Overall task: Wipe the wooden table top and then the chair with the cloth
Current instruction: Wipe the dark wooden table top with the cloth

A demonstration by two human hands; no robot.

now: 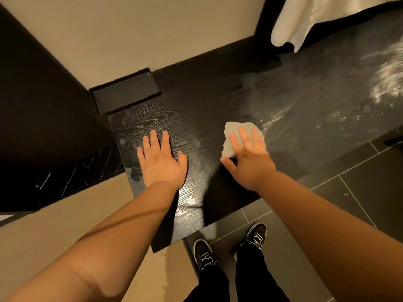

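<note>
Tray (125,92): black, shallow, rectangular, set against the wall.
Wall (152,29): plain beige, with a dark strip along its foot.
White fabric (305,16): hangs at upper right, in folds.
Floor tiles (359,188): dark grey, pale grout lines.
Shoes (202,251): black, white laces, standing on the tiles.
Dark cabinet (39,105): fills the left side.

Dim warm light; glare on table top (189,192); wide-angle warp.

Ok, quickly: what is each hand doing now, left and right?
Left hand: open, flat on the table top, holding nothing.
Right hand: open, pressing the cloth onto the table top.
</note>
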